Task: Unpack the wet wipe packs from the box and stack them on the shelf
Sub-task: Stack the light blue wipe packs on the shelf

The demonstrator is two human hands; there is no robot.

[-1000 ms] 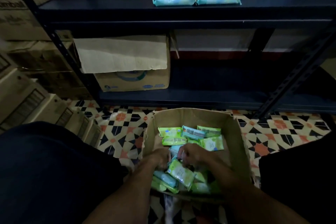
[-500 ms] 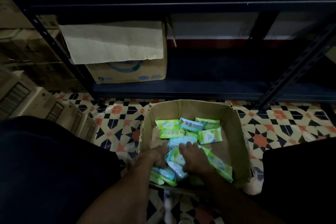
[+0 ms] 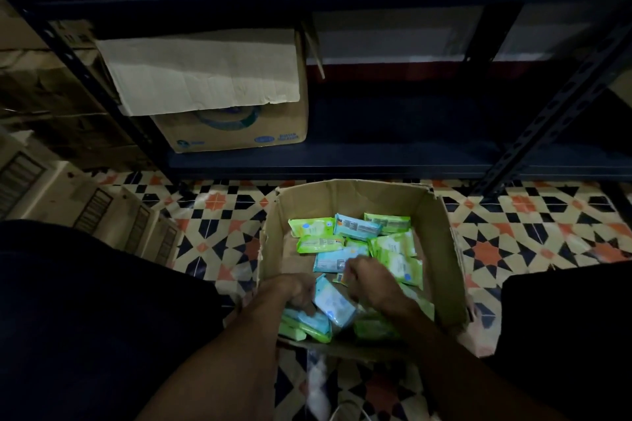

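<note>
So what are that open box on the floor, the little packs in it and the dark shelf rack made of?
The box looks like brown cardboard, matte, with a torn, creased rim. The packs seem to be thin printed plastic film, faintly shiny. The shelf rack is probably dark painted metal: its slanted post has rows of punched holes.

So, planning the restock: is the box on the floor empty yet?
Not empty: green and blue wet wipe packs lie loose inside the cardboard box.
</note>
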